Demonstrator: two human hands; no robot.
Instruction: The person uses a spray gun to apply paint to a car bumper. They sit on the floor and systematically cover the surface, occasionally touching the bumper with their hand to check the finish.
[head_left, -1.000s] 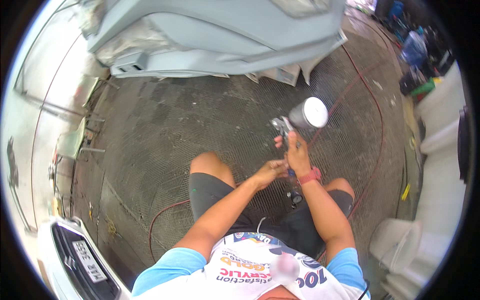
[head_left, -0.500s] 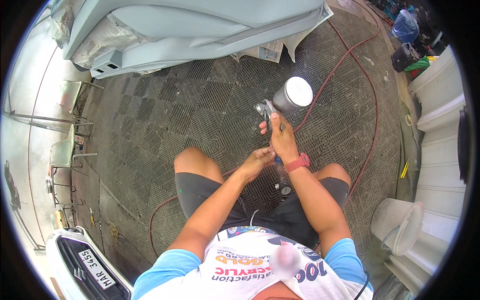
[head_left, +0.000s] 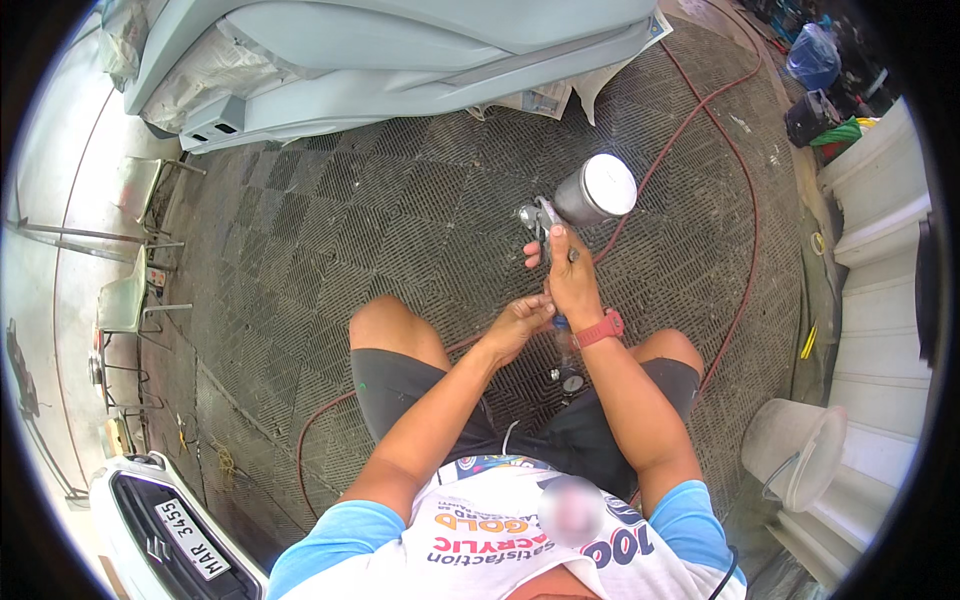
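A: Going by the grey panel [head_left: 440,65], where is the spray gun [head_left: 546,216]?

B: Toward the person from the panel's right end, apart from it, above the floor [head_left: 330,220]. Its white-topped cup [head_left: 590,192] is apart from the panel too.

A: And the hands?

B: The right hand [head_left: 573,285] has its grip wrapped round the gun's handle. The left hand [head_left: 517,325], farther from the panel, bends its fingers by the handle's lower end; whether that grip pinches anything, I can't tell.

A: What just changed?

B: Little in half a second: gun and cup edged slightly rightward along the panel, hands posed alike. So the handling stays at one spot, the gauge [head_left: 572,384] farther from the panel than both hands
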